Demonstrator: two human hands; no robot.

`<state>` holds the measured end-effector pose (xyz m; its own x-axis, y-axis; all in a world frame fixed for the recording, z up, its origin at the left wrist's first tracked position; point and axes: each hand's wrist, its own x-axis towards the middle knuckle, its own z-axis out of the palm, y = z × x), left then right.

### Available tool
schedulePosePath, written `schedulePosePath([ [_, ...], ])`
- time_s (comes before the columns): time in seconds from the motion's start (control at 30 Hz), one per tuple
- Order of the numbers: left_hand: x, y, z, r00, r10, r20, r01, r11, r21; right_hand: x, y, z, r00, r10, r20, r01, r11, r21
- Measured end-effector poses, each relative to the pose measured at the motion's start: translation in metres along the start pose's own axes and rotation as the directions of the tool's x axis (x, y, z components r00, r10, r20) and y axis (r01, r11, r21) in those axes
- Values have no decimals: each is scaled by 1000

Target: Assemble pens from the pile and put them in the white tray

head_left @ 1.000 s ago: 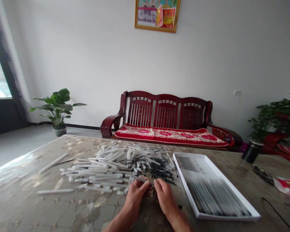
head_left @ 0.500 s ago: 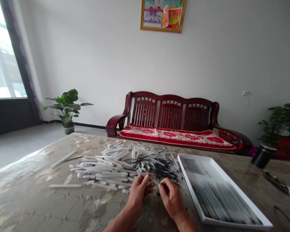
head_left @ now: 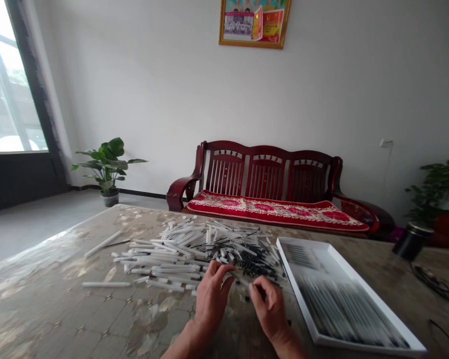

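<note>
Fingertips (head_left: 252,288) of the right hand (head_left: 272,309) pinched one end of a pale, blurred pen (head_left: 243,280), angled between both hands. Left hand (head_left: 210,299) had thumb and forefinger curved near the other end; couldn't tell if they gripped it. Pen looked light, stiff, smooth, likely slippery and prone to roll; mid-barrel seemed the best hold, thin ends probably weaker. Beyond lay the loose pile (head_left: 187,249); white tray (head_left: 295,295) of thin sticks sat right, on the table (head_left: 142,319).
</note>
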<state>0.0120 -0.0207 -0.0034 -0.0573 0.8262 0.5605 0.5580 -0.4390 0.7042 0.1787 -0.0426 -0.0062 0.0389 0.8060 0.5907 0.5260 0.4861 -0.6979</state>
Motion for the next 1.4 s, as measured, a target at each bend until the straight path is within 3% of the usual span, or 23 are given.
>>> schedulePosePath([
  [0.17, 2, -3, -2, 996, 90, 0, -90, 995, 50, -4, -3, 0, 998, 26, 50, -31, 994, 105],
  [0.33, 11, -4, -8, 975, -62, -215, 20, 981, -191, -3, 1, 3, 997, 11, 74, -11, 1000, -5],
  [0.5, 25, -8, -21, 870, -386, -307, 188, 836, -516, 0, -13, 14, 963, -133, 235, 184, 960, -213],
  [0.7, 38, -29, -26, 716, -610, -339, 187, 636, -749, -5, -30, 38, 861, -214, 461, 386, 865, -320],
  [0.8, 39, -35, -26, 691, -647, -323, 193, 596, -780, -9, -27, 46, 779, -259, 570, 485, 826, -287],
  [0.87, 39, -36, -26, 682, -664, -307, 202, 574, -794, -10, -25, 49, 759, -277, 589, 507, 820, -267],
  [1.07, 36, -32, -20, 691, -682, -238, 217, 510, -832, -7, -23, 57, 823, -229, 521, 464, 799, -383],
  [1.23, 27, -19, -12, 742, -669, -49, 287, 381, -879, -3, -14, 51, 885, -211, 414, 409, 778, -478],
  [1.33, 23, -12, -7, 741, -663, 108, 354, 249, -901, 2, 2, 43, 954, -179, 239, 267, 869, -417],
  [1.4, 20, -8, -3, 719, -667, 195, 398, 165, -902, 7, 14, 37, 996, -71, 59, 83, 966, -244],
])
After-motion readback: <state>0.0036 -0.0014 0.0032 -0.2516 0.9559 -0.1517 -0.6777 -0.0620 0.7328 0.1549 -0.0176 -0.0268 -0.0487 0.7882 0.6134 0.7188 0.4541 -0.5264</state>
